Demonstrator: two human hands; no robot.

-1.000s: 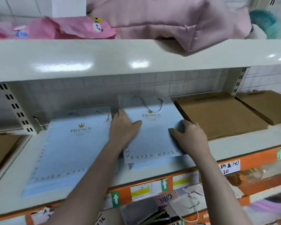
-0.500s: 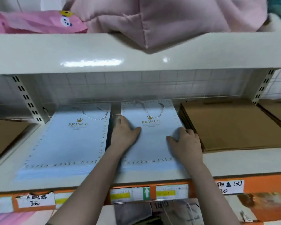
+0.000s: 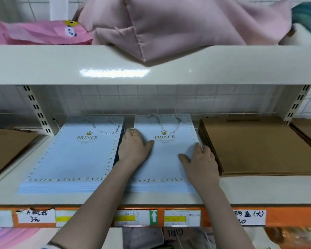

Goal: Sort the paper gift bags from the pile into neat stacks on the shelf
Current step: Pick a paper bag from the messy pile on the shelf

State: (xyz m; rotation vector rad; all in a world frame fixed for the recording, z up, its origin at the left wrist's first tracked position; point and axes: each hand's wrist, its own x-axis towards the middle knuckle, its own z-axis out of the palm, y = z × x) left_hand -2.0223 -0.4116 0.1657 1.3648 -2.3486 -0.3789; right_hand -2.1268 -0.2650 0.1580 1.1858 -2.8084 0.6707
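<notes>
Both hands are flat on the right-hand stack of blue gift bags (image 3: 166,155), which lies on the shelf (image 3: 258,191) at about 12 o'clock from the person, handles toward the back wall. The left hand (image 3: 133,150) covers the stack's left edge at 9 o'clock, fingers extended and reaching down over the side; the right hand (image 3: 198,161) rests on the right edge at 3 o'clock, fingers spread, thumb lying on the top bag. Neither is curled round anything — they press and square rather than grip.

The step looks like truing up this stack. To do it well, squeeze inward evenly from both sides so the edges line up, then nudge the front edge at 6 o'clock, where lower bags show as a fanned blue band past the top one. Keep pressure light on the top bag so it does not slide off the rest.

A second blue stack (image 3: 75,153) sits just beside at 9 o'clock, with a narrow dark gap between; the brown paper bags (image 3: 255,148) lie close at 3 o'clock. Keep those gaps open — the right fingers are already near the brown pile.
</notes>
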